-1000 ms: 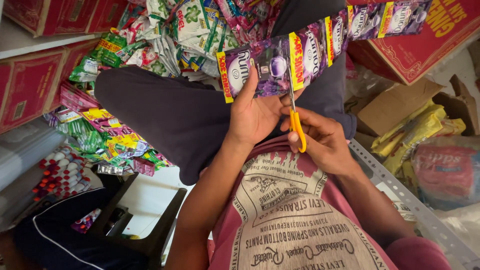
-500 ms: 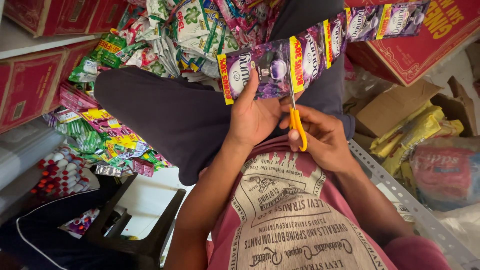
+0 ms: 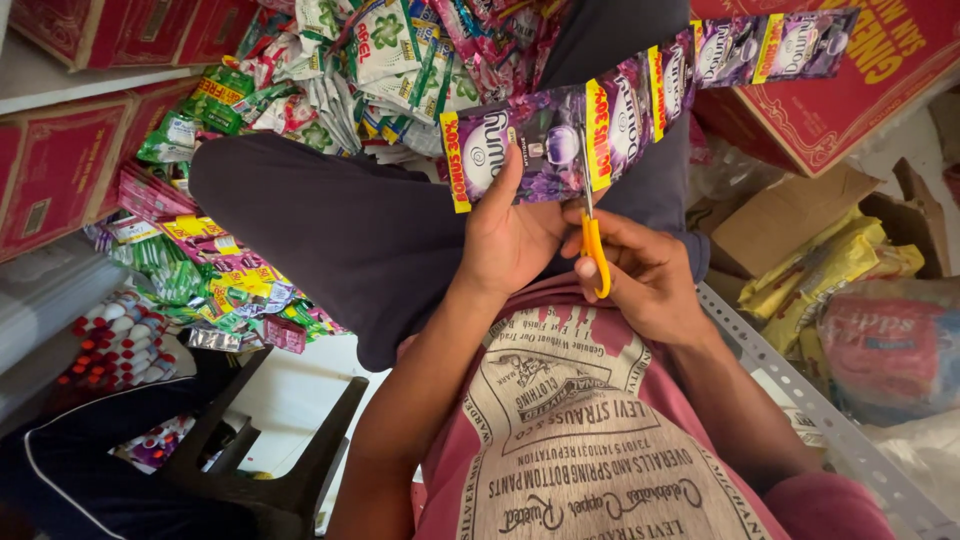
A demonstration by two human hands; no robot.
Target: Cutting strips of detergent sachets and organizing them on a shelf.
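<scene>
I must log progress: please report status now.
Left hand holds purple sachet strip. Right hand works orange scissors, blades at strip. Nothing in the way.

Colour overload here. The long strip of purple foil sachets [image 3: 640,105] has yellow bands with red lettering between packs, plus white ovals and flower prints. The yellow-handled scissors [image 3: 594,245] have silver blades. Far left, the heap of green and white sachets [image 3: 330,70] mixes with pink ones. Red cardboard boxes [image 3: 60,165] sit left and far right with gold print. The faded red cotton t-shirt [image 3: 590,450] has a beige printed patch; the trousers [image 3: 340,230] are dark grey.
</scene>
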